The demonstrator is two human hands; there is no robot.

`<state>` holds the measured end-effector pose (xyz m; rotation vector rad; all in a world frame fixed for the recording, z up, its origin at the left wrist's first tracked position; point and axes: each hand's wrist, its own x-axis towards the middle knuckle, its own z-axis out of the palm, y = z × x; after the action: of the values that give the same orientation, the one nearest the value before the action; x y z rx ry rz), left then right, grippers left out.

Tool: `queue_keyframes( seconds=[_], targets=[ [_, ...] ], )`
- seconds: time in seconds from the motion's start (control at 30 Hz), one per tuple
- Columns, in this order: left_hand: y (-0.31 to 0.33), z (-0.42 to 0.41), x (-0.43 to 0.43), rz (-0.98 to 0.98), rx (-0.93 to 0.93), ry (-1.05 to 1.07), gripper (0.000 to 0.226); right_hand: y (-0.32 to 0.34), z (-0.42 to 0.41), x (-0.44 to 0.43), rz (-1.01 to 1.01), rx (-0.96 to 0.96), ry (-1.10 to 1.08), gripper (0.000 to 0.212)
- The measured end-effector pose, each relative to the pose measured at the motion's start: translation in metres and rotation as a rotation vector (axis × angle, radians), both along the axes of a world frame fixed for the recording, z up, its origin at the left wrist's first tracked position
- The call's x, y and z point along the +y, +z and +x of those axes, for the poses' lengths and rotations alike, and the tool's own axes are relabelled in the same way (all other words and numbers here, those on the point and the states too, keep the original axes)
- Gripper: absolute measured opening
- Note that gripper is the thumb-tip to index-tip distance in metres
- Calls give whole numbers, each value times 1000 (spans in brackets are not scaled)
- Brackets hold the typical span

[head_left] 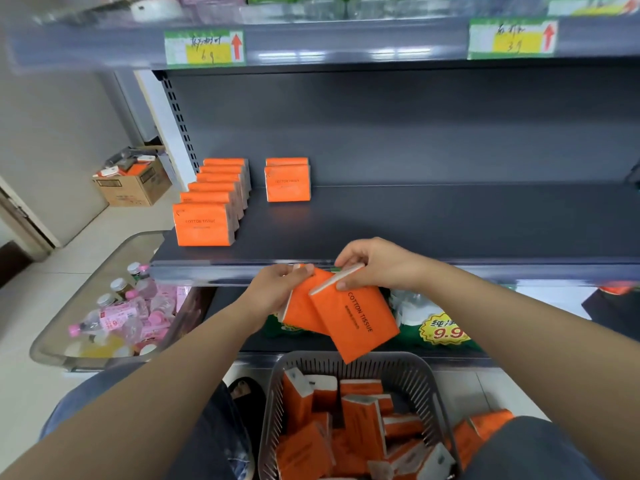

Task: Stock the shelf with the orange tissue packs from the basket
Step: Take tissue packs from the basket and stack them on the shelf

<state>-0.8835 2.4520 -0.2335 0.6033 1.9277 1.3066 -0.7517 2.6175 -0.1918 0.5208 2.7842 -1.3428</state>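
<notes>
Hanging beneath left hand (277, 289) and right hand (375, 268), overlapping orange tissue packs (360, 323).

Dark grey shelf (450, 220); the orange tissue packs (204, 225) rowed at 9 o'clock show orange faces, black lettering and whitish ends, as do the held packs (360, 323) at centre. Grey slotted basket (410, 370) at 6 o'clock. Green-and-yellow price tags (204, 46) with red arrows at 12 o'clock. At 8 o'clock, bottles (138, 313) with seemingly pink caps and labels.
</notes>
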Motion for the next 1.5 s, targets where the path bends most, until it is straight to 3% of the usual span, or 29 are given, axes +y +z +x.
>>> queue_keyframes(
  seconds=[0.1, 0.23, 0.3, 0.47, 0.5, 0.6, 0.77, 0.87, 0.97, 1.03, 1.3, 1.5],
  targets=[
    [7, -3, 1, 40, -54, -75, 44, 3, -13, 1, -38, 40, -25, 42],
    [8, -12, 1, 45, -81, -186, 92, 8, -30, 1, -43, 90, -53, 45],
    [7, -18, 2, 79, -94, -165, 97, 10, -40, 1, -56, 117, -53, 42],
    [8, -32, 9, 175, -81, -91, 63, 13, -59, 3, -60, 207, -59, 36],
    [9, -35, 10, 192, -80, -67, 62, 13, -63, 5, -60, 233, -70, 35],
    [12, -50, 14, 240, -122, 33, 87, 15, -66, 15, -77, 324, -209, 42],
    [21, -72, 27, 406, -238, 190, 77, 4, -65, 34, -328, 310, -441, 64],
    [24, -79, 37, 453, -273, 217, 69, -11, -74, 35, -498, 229, -372, 71],
    [23, -85, 46, 457, -272, 184, 63, -18, -89, 35, -594, 237, -296, 30],
    [21, -93, 52, 460, -261, 155, 64, -19, -99, 37, -625, 261, -295, 17],
    [20, -135, 73, 416, -164, 67, 47, -27, -141, 59, -676, 235, -295, 44],
    [14, -163, 91, 420, -82, 140, 30, -35, -175, 75, -650, 273, -294, 46]
  ],
)
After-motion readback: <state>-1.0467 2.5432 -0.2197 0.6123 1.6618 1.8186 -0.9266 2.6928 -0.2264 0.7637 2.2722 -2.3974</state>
